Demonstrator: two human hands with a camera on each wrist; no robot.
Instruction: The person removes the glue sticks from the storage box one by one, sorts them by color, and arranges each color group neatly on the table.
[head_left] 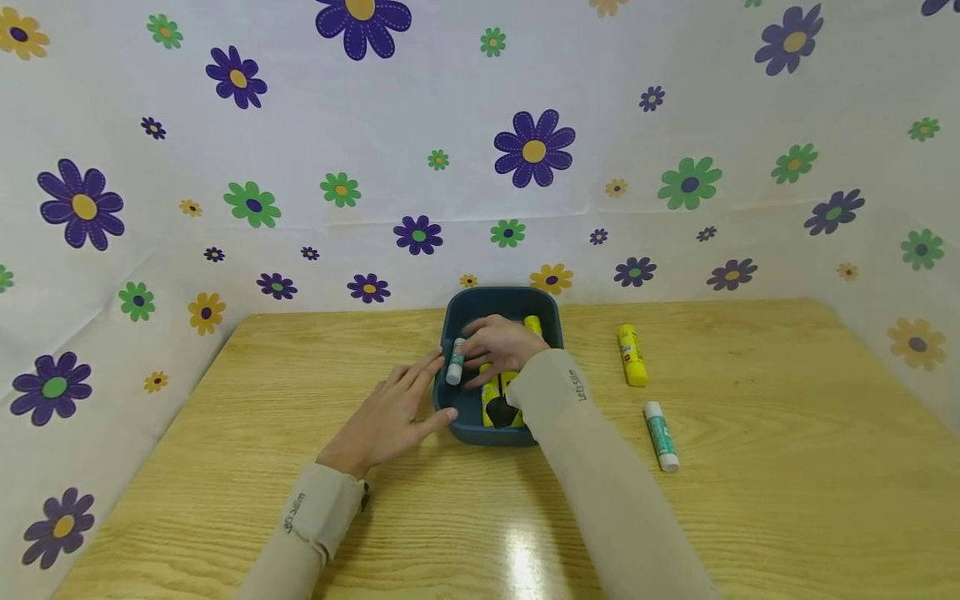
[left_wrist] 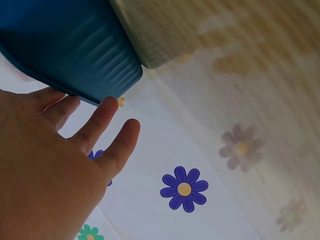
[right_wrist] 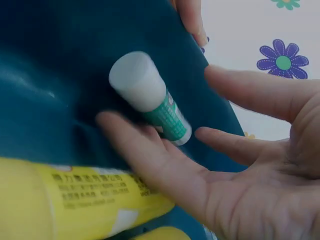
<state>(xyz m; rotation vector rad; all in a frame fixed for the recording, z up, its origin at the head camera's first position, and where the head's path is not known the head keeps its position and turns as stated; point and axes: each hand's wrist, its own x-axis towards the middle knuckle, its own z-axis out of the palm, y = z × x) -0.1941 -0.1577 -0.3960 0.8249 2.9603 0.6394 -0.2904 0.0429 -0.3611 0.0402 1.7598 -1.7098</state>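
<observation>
A dark blue bin (head_left: 501,435) stands at the back of the table. My left hand (head_left: 393,417) is at its left side, fingers extended along the rim, thumb over the near corner; in the left wrist view the fingertips (left_wrist: 107,107) lie at the rim. My right hand (head_left: 502,342) reaches inside, its fingers spread around a white and green glue stick (right_wrist: 167,117) that leans along the bin's left wall, without curling round it. Yellow glue sticks (head_left: 487,408) lie in the bin under the right wrist, partly hidden by the sleeve, with another yellow one (head_left: 532,323) at the back.
Right of the bin, a yellow glue stick (head_left: 632,356) and a white and green glue stick (head_left: 662,437) lie on the wooden table (head_left: 787,467). A white cloth with flowers (head_left: 450,183) hangs behind the table's back edge and along both sides.
</observation>
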